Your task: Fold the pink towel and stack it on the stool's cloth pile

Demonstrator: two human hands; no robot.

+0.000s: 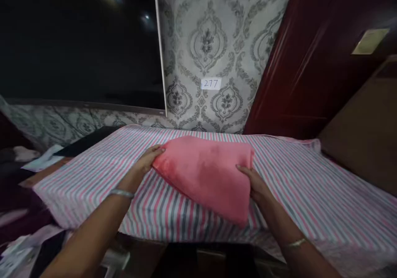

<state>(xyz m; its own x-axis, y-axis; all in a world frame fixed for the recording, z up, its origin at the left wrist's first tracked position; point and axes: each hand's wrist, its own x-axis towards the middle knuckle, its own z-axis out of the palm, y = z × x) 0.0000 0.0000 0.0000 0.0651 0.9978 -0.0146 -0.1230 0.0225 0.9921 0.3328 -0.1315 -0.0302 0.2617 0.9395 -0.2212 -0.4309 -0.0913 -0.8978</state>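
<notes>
A folded pink cloth [204, 172], perhaps a towel, is held between my two hands over the striped tablecloth [279, 174]. At its left end, my left hand [150, 157] grips the edge with the thumb on top. My right hand [252, 180] grasps the right edge, its thumb lying over the cloth and its fingers hidden beneath. The cloth is tilted, with its right front corner hanging lowest near the table's front edge. Whether its underside touches the table, I cannot tell.
A large dark television [80, 42] hangs at the upper left. The patterned wall bears a paper label [211, 83] reading 277. To the right are a dark red door [297, 63] and a brown board [366, 125]. A black flat thing [89, 140] lies at the table's left.
</notes>
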